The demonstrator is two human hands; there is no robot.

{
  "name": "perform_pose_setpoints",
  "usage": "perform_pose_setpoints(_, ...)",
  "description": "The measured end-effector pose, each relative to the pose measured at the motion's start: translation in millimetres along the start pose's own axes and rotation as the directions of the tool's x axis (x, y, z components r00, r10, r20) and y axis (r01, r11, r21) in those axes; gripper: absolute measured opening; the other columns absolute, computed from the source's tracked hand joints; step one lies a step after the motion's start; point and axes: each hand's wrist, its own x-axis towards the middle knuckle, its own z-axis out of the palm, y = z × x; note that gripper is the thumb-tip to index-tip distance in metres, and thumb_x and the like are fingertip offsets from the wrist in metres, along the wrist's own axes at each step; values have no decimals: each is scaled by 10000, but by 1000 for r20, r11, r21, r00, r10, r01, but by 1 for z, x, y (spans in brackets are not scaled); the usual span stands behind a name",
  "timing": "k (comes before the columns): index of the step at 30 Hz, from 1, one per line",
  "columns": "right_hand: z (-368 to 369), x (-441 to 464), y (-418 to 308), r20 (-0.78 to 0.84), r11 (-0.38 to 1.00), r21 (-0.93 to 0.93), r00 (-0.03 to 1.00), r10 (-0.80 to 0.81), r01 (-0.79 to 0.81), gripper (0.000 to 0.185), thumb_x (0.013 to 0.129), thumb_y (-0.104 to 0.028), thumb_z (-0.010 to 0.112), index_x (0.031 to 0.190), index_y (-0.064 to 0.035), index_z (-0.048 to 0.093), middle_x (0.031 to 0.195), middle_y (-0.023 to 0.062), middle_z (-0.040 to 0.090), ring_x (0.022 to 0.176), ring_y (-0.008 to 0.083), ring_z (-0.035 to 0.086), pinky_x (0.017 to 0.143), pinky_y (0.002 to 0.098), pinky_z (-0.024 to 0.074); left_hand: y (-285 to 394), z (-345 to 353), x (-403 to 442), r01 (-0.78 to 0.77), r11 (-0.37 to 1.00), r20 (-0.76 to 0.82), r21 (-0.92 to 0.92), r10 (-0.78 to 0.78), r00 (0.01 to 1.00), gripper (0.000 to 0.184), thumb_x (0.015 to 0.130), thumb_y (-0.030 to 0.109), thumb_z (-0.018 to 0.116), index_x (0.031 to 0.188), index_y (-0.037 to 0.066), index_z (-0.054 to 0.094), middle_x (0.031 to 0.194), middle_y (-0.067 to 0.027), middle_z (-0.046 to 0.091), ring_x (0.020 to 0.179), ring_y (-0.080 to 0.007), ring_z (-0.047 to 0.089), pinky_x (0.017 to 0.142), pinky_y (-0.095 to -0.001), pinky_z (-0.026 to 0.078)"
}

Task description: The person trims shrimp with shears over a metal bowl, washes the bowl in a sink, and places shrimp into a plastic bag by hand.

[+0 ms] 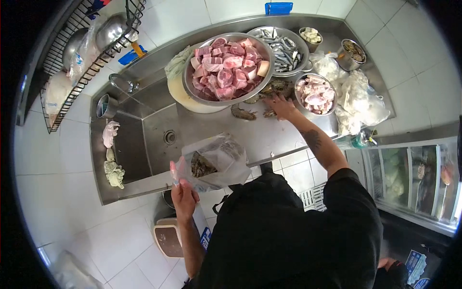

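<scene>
My left hand [184, 195] grips the edge of a clear plastic bag [226, 168] held at the front of the sink. Dark prawns [202, 165] lie inside the bag. My right hand [280, 107] reaches across the steel counter, fingers stretched out and touching a small pile of prawns [279, 88]. Whether any prawn is pinched under those fingers is hidden. A single large prawn [243, 112] lies on the steel to the left of that hand. Close by on its right stands a steel bowl of raw chicken pieces [315, 95].
A large bowl of cut meat [228, 70] rests on a round board [185, 96]. Behind are a colander of small fish [281, 50], a garlic cup [311, 36] and filled plastic bags [361, 101]. The sink basin [159, 123] is left; a glass-front fridge [418, 178] is right.
</scene>
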Motion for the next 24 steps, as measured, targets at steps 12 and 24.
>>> perform_pose_setpoints(12,42,27,19,-171,972,203,982,-83,117,714,683,-136,699,1352,-244,471,1276,286,468,1145,430,544,922,490,498,-5,7,3,73,994,-101,83,-65,993,303,1041,292,380,959,46,536,542,18,427,409,-70,408,379,-241,354)
perform_pose_setpoints(24,-137,-144,-127,-564,-212,784,527,-636,584,526,675,-27,708,1173,-42,540,1127,84,531,992,184,551,877,343,462,6,3,1,24,999,18,-37,-23,1000,529,1040,207,367,1521,114,165,615,48,440,459,-32,393,423,-196,357)
